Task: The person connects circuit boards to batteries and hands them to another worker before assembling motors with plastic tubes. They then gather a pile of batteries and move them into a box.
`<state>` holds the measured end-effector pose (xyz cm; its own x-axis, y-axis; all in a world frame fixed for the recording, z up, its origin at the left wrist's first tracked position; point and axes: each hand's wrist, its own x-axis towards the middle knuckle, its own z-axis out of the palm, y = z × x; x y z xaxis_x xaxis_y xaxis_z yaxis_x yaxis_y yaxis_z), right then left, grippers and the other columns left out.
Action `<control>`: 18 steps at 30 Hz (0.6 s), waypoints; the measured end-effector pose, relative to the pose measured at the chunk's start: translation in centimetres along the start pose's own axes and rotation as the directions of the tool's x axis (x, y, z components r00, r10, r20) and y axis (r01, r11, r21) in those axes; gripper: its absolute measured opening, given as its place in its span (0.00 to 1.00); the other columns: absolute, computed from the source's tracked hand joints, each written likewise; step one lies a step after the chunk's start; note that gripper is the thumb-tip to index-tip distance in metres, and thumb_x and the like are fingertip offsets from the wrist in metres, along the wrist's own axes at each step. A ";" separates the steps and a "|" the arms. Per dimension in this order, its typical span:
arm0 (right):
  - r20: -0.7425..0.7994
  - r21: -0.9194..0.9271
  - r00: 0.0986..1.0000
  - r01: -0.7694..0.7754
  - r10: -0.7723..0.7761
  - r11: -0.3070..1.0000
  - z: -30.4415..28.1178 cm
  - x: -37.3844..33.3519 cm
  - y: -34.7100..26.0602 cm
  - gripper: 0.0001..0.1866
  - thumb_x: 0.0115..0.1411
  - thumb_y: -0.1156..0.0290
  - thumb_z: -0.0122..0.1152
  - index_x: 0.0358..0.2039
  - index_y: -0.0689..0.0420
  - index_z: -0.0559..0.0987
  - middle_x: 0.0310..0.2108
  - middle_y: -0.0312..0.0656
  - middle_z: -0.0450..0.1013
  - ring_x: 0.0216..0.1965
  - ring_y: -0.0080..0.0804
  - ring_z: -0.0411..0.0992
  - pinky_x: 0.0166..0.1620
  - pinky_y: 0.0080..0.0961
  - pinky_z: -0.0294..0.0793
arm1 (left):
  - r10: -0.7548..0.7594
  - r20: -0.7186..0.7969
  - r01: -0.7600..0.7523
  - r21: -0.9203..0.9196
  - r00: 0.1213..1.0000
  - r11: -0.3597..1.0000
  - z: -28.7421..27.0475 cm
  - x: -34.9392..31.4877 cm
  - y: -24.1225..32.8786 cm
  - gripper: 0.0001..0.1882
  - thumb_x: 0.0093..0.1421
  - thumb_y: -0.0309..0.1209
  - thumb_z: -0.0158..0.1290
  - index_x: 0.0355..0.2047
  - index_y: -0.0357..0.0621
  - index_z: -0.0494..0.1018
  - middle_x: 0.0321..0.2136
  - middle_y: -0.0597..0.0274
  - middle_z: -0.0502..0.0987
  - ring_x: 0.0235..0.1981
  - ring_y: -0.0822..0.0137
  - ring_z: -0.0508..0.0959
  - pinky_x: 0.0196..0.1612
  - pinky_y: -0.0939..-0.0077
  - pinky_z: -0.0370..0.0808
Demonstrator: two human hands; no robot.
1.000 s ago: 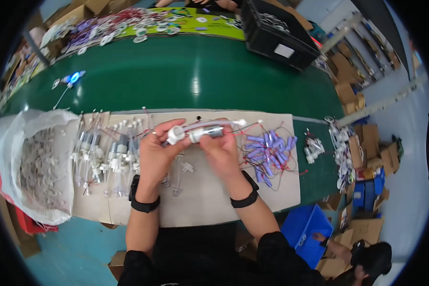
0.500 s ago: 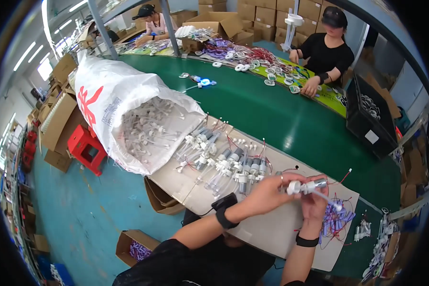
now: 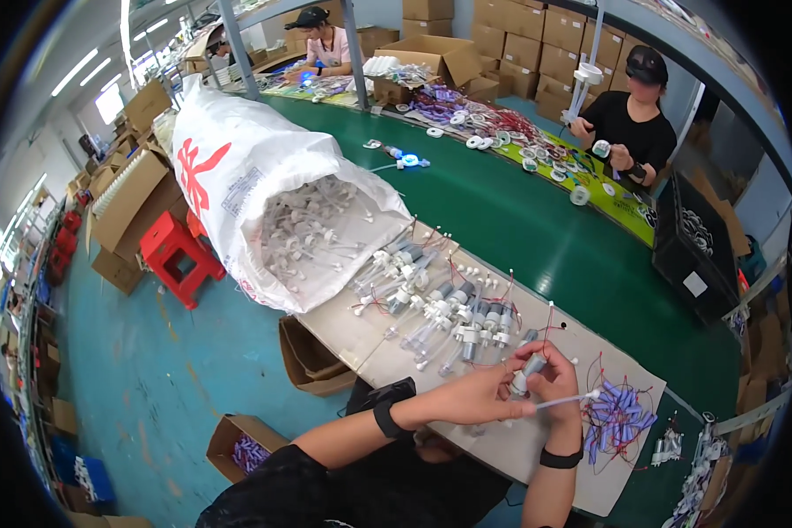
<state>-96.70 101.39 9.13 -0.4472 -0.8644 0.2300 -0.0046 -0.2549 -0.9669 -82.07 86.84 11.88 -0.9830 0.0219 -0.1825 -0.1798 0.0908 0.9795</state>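
Between my two hands is a small silver motor with a white fitting (image 3: 528,373), and a thin clear tube (image 3: 561,402) sticks out from it to the right. My left hand (image 3: 480,396) is closed on the fitting end, its fingers partly hiding the joint. Round the motor's other side curl the fingers of my right hand (image 3: 556,380). A thin red wire (image 3: 550,321) rises above the motor. Just left of my hands, similar motors with white fittings and clear tubes (image 3: 462,308) lie in a pile on the pale board (image 3: 370,356).
A white sack (image 3: 246,163) of clear-tubed white parts opens toward the board. Purple wired cylinders (image 3: 623,418) lie right of my hands. Beyond runs a green belt (image 3: 502,220) carrying a blue-lit piece (image 3: 409,160). Two co-workers sit across it. A black crate (image 3: 695,246) stands right; a red stool (image 3: 178,255) left.
The motor has turned in my hands, from lying sideways to tilted upright, and my fingers now cover more of it. The right co-worker has lifted a round white piece. The whole view has shifted.
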 end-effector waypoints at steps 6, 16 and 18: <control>-0.154 -0.012 0.986 -0.065 0.062 0.998 0.5 0.0 0.7 0.22 0.57 0.60 0.72 0.46 0.60 0.75 0.40 0.31 0.72 0.36 0.16 0.68 0.39 0.11 0.67 | 0.089 0.080 -0.082 -0.082 0.993 0.993 -0.2 -0.8 0.8 0.57 0.56 0.43 0.66 0.71 0.34 0.38 0.47 0.49 0.71 0.47 0.67 0.74 0.47 0.70 0.74; -0.368 -0.280 0.923 0.006 -0.112 0.960 0.7 -0.1 1.1 0.14 0.70 0.64 0.52 0.38 0.63 0.77 0.42 0.40 0.75 0.38 0.22 0.72 0.43 0.19 0.71 | 0.355 -0.272 -0.328 0.141 0.894 0.934 4.0 2.5 -2.7 0.40 0.64 0.41 0.58 0.67 0.34 0.51 0.46 0.51 0.72 0.44 0.60 0.74 0.47 0.70 0.72; -0.358 -0.338 0.922 0.021 -0.150 0.941 0.6 -0.4 0.4 0.19 0.73 0.59 0.46 0.39 0.63 0.77 0.43 0.41 0.76 0.39 0.23 0.73 0.45 0.22 0.73 | 0.251 -0.219 -0.265 -0.034 0.943 0.964 2.7 1.9 -1.5 0.35 0.66 0.42 0.55 0.64 0.36 0.55 0.44 0.55 0.73 0.41 0.63 0.75 0.43 0.72 0.74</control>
<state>-96.03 101.35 8.72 -0.7319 -0.6031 0.3172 -0.3164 -0.1115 -0.9420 -83.56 89.41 9.79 -0.9803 -0.1746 0.0927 0.0856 0.0478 0.9952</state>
